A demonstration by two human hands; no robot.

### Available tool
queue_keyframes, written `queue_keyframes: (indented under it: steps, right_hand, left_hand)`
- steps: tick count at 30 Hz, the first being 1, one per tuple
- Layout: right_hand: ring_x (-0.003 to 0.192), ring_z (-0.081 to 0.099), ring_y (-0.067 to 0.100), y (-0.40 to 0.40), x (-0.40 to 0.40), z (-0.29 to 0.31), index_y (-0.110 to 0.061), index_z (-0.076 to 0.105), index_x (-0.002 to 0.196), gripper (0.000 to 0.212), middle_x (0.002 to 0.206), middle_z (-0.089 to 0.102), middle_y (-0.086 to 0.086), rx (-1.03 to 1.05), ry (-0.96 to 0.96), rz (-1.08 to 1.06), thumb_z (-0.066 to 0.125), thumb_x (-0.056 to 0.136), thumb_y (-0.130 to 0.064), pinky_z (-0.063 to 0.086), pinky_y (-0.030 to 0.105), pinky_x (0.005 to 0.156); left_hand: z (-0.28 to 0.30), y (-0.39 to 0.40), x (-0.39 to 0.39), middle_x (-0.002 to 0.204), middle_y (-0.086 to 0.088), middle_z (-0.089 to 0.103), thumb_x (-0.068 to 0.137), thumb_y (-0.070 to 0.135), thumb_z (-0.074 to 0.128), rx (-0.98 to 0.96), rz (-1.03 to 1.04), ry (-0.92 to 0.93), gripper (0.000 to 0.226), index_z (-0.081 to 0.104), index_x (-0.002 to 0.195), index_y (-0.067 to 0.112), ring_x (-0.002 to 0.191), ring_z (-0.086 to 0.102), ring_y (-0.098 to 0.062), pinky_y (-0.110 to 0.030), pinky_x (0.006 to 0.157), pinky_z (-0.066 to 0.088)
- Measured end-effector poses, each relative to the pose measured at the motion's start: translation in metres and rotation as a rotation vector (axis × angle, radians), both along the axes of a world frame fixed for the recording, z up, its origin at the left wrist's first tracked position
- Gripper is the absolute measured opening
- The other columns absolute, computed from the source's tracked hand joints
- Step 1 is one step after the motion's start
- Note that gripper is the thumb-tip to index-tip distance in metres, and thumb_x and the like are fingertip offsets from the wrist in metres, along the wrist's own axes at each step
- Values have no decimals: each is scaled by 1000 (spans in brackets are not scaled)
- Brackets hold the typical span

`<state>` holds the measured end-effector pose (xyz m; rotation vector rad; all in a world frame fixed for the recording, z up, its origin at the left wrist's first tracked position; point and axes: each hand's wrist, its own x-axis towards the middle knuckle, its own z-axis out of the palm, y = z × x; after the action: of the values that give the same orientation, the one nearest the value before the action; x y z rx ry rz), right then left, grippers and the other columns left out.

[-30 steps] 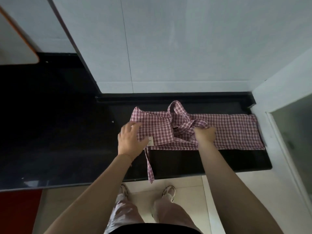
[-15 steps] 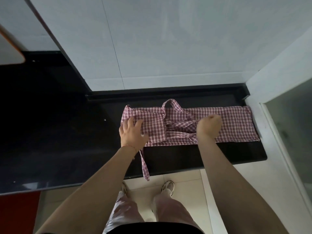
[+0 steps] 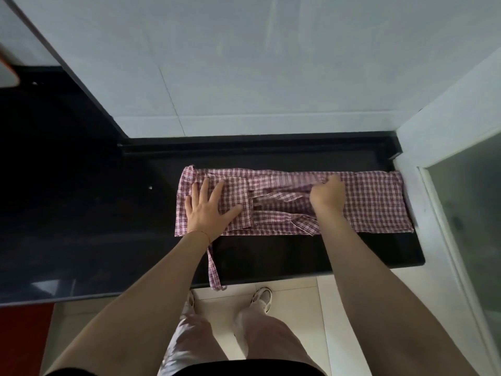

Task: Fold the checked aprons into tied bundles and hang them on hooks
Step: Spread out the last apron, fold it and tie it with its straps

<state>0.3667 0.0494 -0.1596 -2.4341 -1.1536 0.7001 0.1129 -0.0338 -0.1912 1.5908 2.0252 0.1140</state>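
Note:
A red-and-white checked apron (image 3: 374, 202) lies folded into a long strip on the black counter (image 3: 298, 256). My left hand (image 3: 207, 210) presses flat on its left end, fingers spread. My right hand (image 3: 326, 198) has its fingers curled round the apron's straps at the middle, pulled taut toward the right. One apron tie (image 3: 214, 270) hangs from under my left wrist over the counter's front edge.
A white tiled wall (image 3: 244, 77) rises behind the counter. A white frame with a glass panel (image 3: 471, 213) stands at the right end. The counter runs on to the left, dark and glossy. My feet stand on pale floor tiles below.
My right hand has drawn the straps rightward across the apron, flattening the raised loop. My left hand has spread flat on the left end. The view has moved closer.

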Motion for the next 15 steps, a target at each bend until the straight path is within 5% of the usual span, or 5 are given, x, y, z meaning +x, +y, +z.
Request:
queue_keyframes:
  steps: [2,6,9,13,15]
  right_hand:
    - [74,60,17,-4,24,2,-11,57,120,21,98,60,5,-50,67,-75,51,100,-13,51,28,60]
    - [89,62,19,-10,41,2,-18,59,123,27,120,61,6,-105,257,-129,45,101,-10,59,38,82]
    - [100,65,25,-11,37,4,-16,57,127,32,121,58,4,-100,373,-141,37,104,-7,63,39,73]
    - [94,57,16,-14,36,3,-13,55,132,33,124,58,9,-34,166,-26,34,107,-14,53,30,75]
    - [76,50,12,-17,38,2,-9,60,111,27,110,62,12,-16,116,-26,36,108,-19,42,25,67]
  left_hand:
    - [-3,-1,2,167,3,-7,92,74,32,18,13,-9,76,8,156,42,152,-15,-25,-51,123,-7]
    - [-12,-4,6,166,3,-12,95,70,26,21,14,33,72,4,157,41,151,-20,-25,-51,122,-10]
    - [-14,-6,5,166,1,-14,92,73,32,27,-16,90,80,0,157,40,151,-20,-27,-50,121,-10]
    - [-15,-6,5,166,1,-12,90,74,38,44,-4,77,83,3,158,40,151,-18,-28,-51,122,-8]
    - [-15,-5,6,166,1,-12,90,74,39,38,3,72,83,4,157,40,151,-18,-28,-50,122,-8]
